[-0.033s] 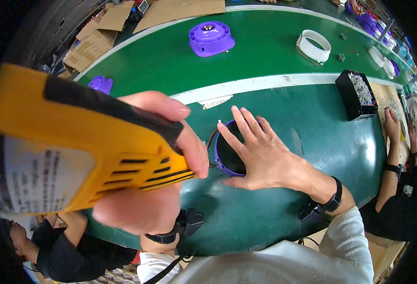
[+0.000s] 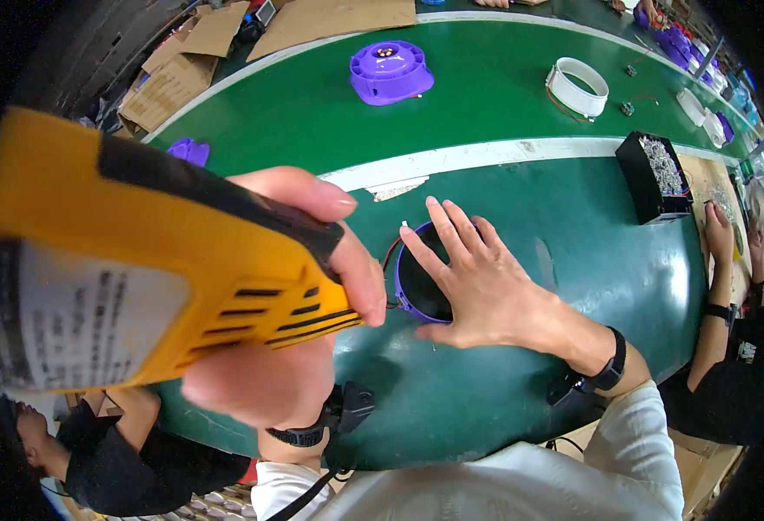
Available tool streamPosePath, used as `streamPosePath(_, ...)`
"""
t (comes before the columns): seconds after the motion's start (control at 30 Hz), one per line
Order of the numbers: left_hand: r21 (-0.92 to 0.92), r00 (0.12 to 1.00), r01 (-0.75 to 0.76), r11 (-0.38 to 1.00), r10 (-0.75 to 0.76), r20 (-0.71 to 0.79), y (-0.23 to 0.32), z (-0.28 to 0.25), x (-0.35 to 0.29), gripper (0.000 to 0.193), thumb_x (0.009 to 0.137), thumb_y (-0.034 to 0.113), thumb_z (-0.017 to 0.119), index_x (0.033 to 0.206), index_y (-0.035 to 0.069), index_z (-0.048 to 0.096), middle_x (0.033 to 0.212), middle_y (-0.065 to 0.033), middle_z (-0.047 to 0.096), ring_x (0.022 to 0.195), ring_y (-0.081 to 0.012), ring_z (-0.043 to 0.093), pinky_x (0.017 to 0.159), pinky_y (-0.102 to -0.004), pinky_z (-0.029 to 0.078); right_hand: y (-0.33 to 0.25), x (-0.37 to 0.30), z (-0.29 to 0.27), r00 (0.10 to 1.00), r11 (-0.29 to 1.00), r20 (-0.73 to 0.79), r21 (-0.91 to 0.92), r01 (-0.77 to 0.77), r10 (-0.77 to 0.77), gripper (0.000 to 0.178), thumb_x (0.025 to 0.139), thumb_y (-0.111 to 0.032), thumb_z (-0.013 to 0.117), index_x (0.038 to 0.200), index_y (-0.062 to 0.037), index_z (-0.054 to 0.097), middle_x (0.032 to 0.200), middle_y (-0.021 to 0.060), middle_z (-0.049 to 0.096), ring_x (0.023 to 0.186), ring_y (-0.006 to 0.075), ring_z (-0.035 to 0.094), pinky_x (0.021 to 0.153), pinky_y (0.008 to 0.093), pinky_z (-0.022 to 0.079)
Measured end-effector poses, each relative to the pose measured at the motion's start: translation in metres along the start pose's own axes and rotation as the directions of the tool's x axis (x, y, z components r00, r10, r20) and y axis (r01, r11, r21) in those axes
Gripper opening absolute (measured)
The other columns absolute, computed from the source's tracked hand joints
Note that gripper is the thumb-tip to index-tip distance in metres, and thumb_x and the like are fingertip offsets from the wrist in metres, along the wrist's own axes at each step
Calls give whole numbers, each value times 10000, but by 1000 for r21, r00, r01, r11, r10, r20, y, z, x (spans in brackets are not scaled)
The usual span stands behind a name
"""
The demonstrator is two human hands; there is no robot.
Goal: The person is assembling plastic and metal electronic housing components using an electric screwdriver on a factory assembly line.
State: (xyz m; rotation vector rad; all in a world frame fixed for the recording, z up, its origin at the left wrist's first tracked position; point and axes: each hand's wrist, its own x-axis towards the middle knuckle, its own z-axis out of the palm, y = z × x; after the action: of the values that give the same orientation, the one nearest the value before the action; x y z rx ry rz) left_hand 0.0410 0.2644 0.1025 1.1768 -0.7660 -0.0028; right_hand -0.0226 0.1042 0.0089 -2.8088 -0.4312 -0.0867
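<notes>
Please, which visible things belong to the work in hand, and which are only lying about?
In the work:
yellow power tool, in the left hand
purple ring, under the right hand

Apparently lying about:
domed purple part
white ring
cardboard box

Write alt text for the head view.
A person's left hand grips a yellow power tool while the right hand spreads over a purple ring on a green table. Beyond sit a purple housing, a white ring and a black box.
</notes>
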Motion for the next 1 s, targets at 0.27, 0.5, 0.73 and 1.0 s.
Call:
streamPosePath(0.27,-89,986,-162,983,158,-56,25,-33,1,811,801,727,363,1079,-35,388,570,-101,479,407,-186,459,332,-291,383,2,14,-33,978,991,-176,88,-100,114,825,647,-350,705,1302,23,371,1229,288,388,1147,419,398,955,473,345)
streamPosePath(0.5,-63,961,-257,964,248,-121,44,-51,-9,750,834,677,380,1064,-36,387,575,-108,481,406,-189,465,338,-294,396,26,117,-53,967,989,-208,25,-146,148,884,688,-517,635,1335,11,346,1292,312,365,1223,433,356,997,495,318)
streamPosePath(0.73,-35,965,-254,967,251,-72,45,-45,-11,746,837,677,374,1042,-40,381,556,-103,475,394,-187,463,329,-280,388,35,154,-40,935,982,-309,134,-137,172,944,751,-606,567,1380,27,258,1411,296,231,1327,397,233,1088,462,202)
streamPosePath(1.0,-58,950,-290,955,280,-138,61,-59,-11,767,811,698,401,1062,-26,377,576,-97,476,400,-187,454,326,-292,384,15,25,11,988,977,-29,145,154,-151,1033,772,-658,510,1367,111,160,1425,333,117,1347,424,135,1110,435,143)
